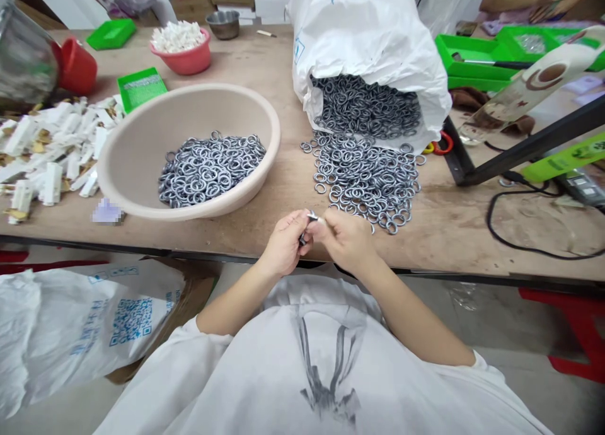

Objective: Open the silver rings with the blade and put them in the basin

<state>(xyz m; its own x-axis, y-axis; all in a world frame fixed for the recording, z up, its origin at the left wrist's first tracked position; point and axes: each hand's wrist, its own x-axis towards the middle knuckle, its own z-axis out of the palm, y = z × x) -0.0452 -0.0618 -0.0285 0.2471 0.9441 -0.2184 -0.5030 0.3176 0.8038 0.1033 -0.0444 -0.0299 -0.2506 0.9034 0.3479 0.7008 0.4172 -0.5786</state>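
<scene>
A small metal ring [312, 217] is pinched between the fingers of both the left hand [286, 243] and right hand [347, 238], near a white sack [363, 38] printed with a blue QR code.

On the wooden bench [265, 189] before us, the round beige plastic basin [142, 164] sits left, the white plastic sack [363, 38] right, with loose grey metal rings [363, 176] spilling in front of it.

Red cup [78, 66], pink bowl [186, 55]
</scene>
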